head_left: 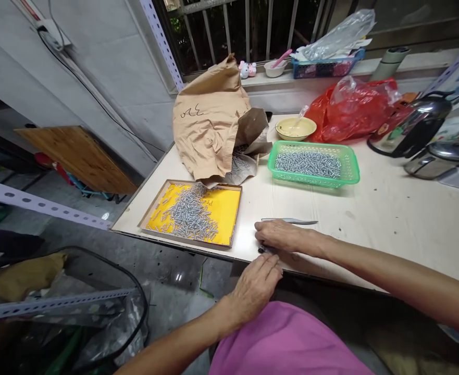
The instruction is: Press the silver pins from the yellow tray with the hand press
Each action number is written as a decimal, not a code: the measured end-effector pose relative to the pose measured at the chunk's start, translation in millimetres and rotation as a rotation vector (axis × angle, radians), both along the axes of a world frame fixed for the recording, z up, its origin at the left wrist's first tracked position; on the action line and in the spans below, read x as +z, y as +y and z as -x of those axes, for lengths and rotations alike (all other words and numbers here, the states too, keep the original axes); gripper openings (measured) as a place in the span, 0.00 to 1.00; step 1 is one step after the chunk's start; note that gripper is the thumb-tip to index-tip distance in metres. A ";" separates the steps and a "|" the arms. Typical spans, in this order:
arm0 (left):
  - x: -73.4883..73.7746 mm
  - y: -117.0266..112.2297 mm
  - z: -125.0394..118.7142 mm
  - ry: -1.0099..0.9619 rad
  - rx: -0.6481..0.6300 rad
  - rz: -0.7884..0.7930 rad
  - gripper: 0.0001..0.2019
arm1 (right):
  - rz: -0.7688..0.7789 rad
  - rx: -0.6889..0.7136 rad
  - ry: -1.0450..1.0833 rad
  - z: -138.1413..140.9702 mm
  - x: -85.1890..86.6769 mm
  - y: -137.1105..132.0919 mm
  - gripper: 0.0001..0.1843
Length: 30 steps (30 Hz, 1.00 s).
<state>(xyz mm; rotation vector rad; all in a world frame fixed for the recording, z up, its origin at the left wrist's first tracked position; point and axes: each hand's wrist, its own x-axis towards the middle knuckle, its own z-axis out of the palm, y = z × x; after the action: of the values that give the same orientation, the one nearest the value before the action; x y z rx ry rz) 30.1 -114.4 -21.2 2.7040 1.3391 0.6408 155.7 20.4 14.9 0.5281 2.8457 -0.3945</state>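
Close together at the front table edge, both hands are low over the tabletop. My right hand [278, 235] is closed with its fingers bent down, and its fingertips are hidden. Just beyond it lie slim grey tweezers [301, 222]. Below its fingers a small dark cylindrical end [261, 249] shows; the rest is covered. My left hand [257, 281] is at the edge with fingers together and curled, its thumb out of sight. What either hand holds cannot be made out. To the left, a shallow yellow-lined tray [227, 208] carries a heap of small ribbed metal springs [190, 213].
A green plastic basket [313, 183] holds many small silvery metal pieces. Behind the tray, a crumpled brown paper bag [209, 120] leans with its mouth open. A yellow bowl [295, 128], red plastic bag [350, 112] and steel kettle [412, 125] stand farther back.
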 end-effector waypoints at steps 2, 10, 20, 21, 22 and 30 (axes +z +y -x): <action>-2.9 -1.2 1.0 0.023 -0.003 -0.004 0.10 | 0.004 0.004 -0.027 10.8 -1.1 8.3 0.09; -19.7 1.2 -3.4 0.090 0.027 0.027 0.11 | -0.005 -0.008 -0.090 14.3 -1.0 9.0 0.09; -21.2 7.7 -6.1 0.010 0.041 0.103 0.09 | -0.116 -0.011 0.079 -5.8 -18.0 -8.6 0.08; -20.9 7.4 -6.1 0.002 0.048 0.101 0.09 | -0.103 0.000 0.087 -8.4 -17.7 -8.2 0.08; -20.6 7.1 -6.0 -0.007 0.050 0.096 0.08 | -0.089 0.007 0.092 -10.8 -17.5 -7.0 0.08; -22.3 2.5 -4.4 -0.030 0.053 0.141 0.10 | 0.219 0.024 0.396 14.3 -24.1 0.3 0.12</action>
<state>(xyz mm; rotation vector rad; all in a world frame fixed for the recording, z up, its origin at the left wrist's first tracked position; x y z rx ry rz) 34.5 -111.9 -43.5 2.5464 1.3973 0.5661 141.3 20.8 -9.1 0.4099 3.1172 -0.8827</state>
